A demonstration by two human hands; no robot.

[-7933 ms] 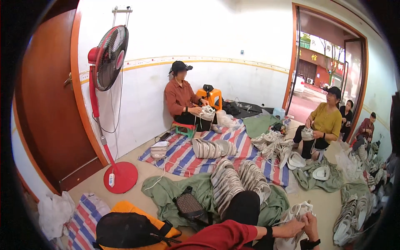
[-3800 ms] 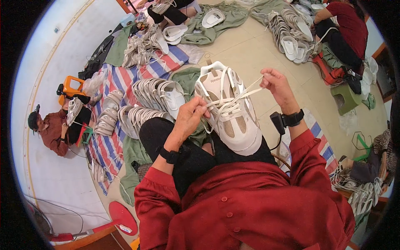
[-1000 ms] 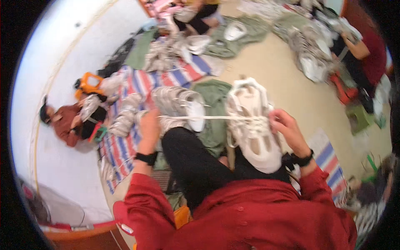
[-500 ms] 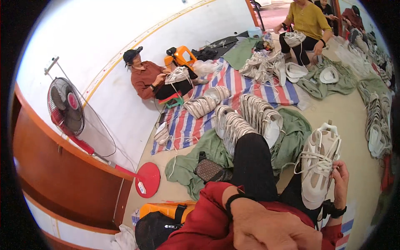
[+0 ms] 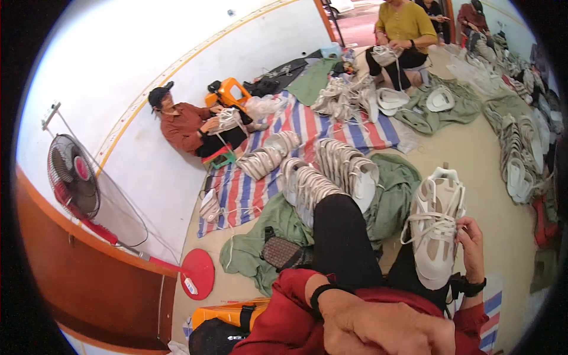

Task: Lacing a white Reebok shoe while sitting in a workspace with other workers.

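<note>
A beige and white sneaker [image 5: 436, 228] with pale laces stands toe toward me on my right leg. My right hand [image 5: 472, 245] is closed at its right side, with thumb and fingers pinching the edge by the lace holes. Laces loop loosely over the left side of the sneaker and cross its tongue. Low in front of my chest is my left hand [image 5: 384, 328], large and close, apart from the sneaker. Its fingers curl in and the fingertips are hidden, so whatever they may hold does not show.
Rows of sneakers [image 5: 346, 168] stand on green cloth [image 5: 402, 177] beyond my knee. A striped sheet [image 5: 307, 130] holds more shoes. Two people [image 5: 183, 127] [image 5: 402, 26] sit handling shoes. A fan [image 5: 74, 177] stands left, an orange chair [image 5: 228, 310] beside me, more shoes [image 5: 518, 160] at right.
The whole view has swung slightly to the right, so things appear further left. My right hand stays at the sneaker's side; my left hand keeps its curled shape.
</note>
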